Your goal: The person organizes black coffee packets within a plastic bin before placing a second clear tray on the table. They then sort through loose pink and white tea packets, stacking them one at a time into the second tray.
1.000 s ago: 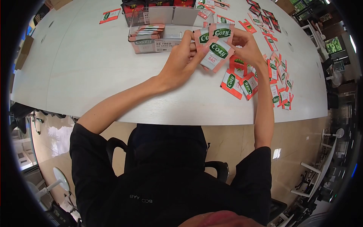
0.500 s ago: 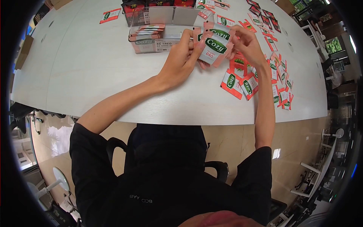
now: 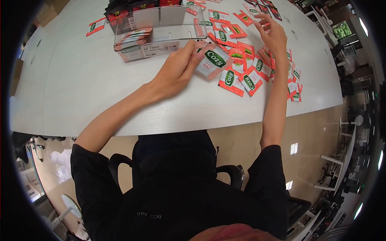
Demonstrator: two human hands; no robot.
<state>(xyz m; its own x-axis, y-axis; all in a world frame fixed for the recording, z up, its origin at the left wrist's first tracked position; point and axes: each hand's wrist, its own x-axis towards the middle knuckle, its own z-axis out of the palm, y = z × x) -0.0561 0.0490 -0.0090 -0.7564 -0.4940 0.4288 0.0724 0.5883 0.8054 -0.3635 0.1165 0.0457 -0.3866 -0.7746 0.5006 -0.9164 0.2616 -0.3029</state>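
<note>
My left hand (image 3: 179,68) grips a small stack of Cozy sachets (image 3: 214,61), with the printed front of the top one showing. Over the far part of the sachet pile, my right hand (image 3: 272,34) has its fingers apart and nothing between them. It is nearest to a red and white sachet (image 3: 243,18). Loose Cozy sachets, among them one near the front (image 3: 232,81), lie scattered and overlapping under and between the hands. Beyond my left hand stands a clear plastic organizer (image 3: 161,49); its front left compartment holds a row of sachets (image 3: 136,35).
Black and red packets (image 3: 142,5) fill the organizer's back row. A single sachet (image 3: 96,27) lies left of it on the white table (image 3: 72,80). More dark packets (image 3: 275,12) lie at the far right. A chair armrest (image 3: 231,172) is below the table edge.
My right hand has let go of the sachets and moved up and right, its fingers now apart. My left hand still holds the stack. The whole view has shifted slightly.
</note>
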